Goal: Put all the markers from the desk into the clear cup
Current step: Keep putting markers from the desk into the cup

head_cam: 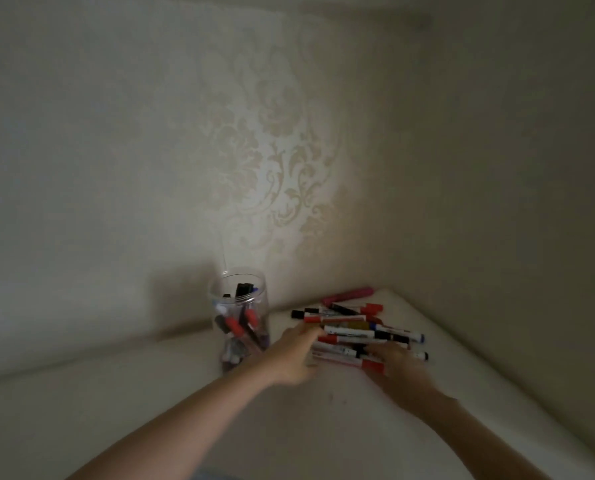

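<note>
A clear cup (239,318) stands on the white desk near the back wall, with several red, black and blue markers inside it. To its right lies a pile of markers (355,329) with red, black and blue caps. My left hand (294,356) reaches into the left side of the pile, fingers touching the markers. My right hand (398,370) rests on the pile's near right side, fingers over the markers. Both hands are blurred, so I cannot tell whether either grips a marker.
A pink marker (349,295) lies at the back of the pile near the wall corner. The white desk (323,427) meets wallpapered walls at the back and right. The scene is dim.
</note>
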A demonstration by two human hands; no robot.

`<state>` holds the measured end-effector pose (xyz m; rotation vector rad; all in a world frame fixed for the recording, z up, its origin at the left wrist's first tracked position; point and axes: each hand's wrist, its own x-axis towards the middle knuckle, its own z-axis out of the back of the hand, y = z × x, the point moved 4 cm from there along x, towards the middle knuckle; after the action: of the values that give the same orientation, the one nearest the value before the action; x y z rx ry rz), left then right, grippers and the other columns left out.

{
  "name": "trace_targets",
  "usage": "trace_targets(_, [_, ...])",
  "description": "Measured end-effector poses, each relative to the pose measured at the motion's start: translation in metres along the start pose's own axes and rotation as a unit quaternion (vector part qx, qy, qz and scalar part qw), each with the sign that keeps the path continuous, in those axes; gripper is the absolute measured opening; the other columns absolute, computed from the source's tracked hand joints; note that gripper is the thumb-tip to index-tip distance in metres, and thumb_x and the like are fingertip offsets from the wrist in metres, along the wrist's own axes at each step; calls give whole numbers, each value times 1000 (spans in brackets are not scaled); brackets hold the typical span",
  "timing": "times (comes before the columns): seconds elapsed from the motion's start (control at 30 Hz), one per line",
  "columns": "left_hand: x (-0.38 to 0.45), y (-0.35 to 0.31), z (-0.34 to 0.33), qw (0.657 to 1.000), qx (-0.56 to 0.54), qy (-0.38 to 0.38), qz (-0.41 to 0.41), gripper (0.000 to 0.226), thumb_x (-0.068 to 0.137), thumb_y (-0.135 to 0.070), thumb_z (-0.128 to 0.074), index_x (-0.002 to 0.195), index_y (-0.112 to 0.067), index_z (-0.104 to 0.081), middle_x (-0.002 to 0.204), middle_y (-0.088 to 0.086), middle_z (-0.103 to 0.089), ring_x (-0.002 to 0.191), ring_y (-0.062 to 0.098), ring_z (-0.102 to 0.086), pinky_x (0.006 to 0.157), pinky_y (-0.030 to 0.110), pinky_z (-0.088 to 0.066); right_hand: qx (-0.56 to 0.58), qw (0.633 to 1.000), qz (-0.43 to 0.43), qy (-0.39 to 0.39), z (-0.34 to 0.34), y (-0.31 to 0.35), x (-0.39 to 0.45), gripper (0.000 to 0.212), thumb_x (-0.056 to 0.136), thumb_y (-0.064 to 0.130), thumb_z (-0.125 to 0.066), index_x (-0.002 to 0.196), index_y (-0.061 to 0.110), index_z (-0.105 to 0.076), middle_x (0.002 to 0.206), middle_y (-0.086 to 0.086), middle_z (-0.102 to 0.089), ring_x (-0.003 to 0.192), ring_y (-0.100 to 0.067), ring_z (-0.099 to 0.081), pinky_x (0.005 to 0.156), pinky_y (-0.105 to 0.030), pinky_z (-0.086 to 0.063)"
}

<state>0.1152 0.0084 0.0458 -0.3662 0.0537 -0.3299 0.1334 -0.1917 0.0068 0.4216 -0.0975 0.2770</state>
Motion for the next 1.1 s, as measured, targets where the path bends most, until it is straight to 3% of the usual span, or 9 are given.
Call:
trace_targets(0.13, [21, 14, -29, 998, 24, 15, 63, 83, 90, -43, -64, 154, -24, -16, 160, 6, -22, 147, 27, -20, 120, 42, -25, 46, 998, 12, -33, -12, -11, 1, 39, 81, 33, -66, 119, 27, -60, 123, 1, -61, 115, -19, -56, 96, -29, -44])
trace_targets(0.2, [27, 20, -34, 996, 32, 15, 85, 81, 88, -49, -64, 152, -26, -20, 155, 8, -30, 143, 28, -28, 117, 42, -29, 68, 995, 3, -72, -5, -20, 2, 39, 77, 38, -71, 113, 24, -64, 117, 1, -63, 109, -19, -58, 91, -30, -46])
trace_targets(0.33, [29, 23, -34, 998, 16, -10, 60, 60, 88, -45, -66, 138, -29, -40, 137, 2, -44, 125, 20, -45, 106, 36, -43, -2, 983, -36, -182, 20, -52, -3, 24, 85, 40, -61, 105, 27, -65, 107, 3, -65, 99, -22, -58, 79, -36, -44])
trace_targets(0.5, [27, 20, -32, 999, -22, -48, 9, 33, 87, -30, -71, 118, -25, -61, 125, -4, -57, 115, 13, -56, 100, 28, -47, 43, 994, -53, -85, 17, -71, -6, 30, 85, 27, -63, 115, 24, -62, 103, -2, -65, 93, -22, -58, 75, -28, -43])
trace_targets(0.67, [15, 16, -31, 999, -32, -21, -1, 28, 90, -29, -68, 117, -27, -63, 116, -2, -56, 104, 12, -56, 94, 23, -47, 84, 992, -45, -86, 16, -63, -14, 16, 84, 20, -67, 100, 20, -69, 96, -2, -67, 85, -18, -60, 70, -21, -40])
trace_targets(0.73, [8, 16, -27, 999, -45, -23, -7, 27, 92, -24, -65, 119, -26, -64, 117, -2, -54, 105, 11, -57, 95, 21, -46, 148, 981, -62, -105, 24, -58, -19, 15, 81, 20, -71, 95, 23, -68, 91, 0, -68, 75, -12, -61, 60, -11, -41])
trace_targets(0.87, [-10, 11, -30, 999, -30, -10, -26, 26, 94, -19, -63, 120, -21, -63, 121, -3, -53, 108, 9, -57, 99, 21, -48, 217, 965, -76, -126, 35, -45, -26, 13, 79, 24, -73, 87, 30, -65, 71, 2, -68, 58, -8, -61, 46, -7, -40])
trace_targets(0.97, [-22, 11, -36, 998, -41, -40, -14, 28, 96, -19, -60, 123, -22, -60, 125, -1, -58, 113, 11, -58, 101, 23, -47, 260, 949, -98, -150, 36, -42, -33, 12, 77, 24, -76, 85, 30, -69, 69, 2, -70, 61, -11, -66, 49, -11, -44])
trace_targets(1.1, [-33, 11, -40, 994, -72, -83, 19, 25, 94, -20, -63, 119, -21, -63, 123, 0, -60, 111, 12, -59, 94, 16, -44, 353, 903, -122, -211, 41, -42, -45, 7, 79, 26, -74, 85, 27, -72, 69, 4, -74, 69, -12, -72, 71, -37, -58])
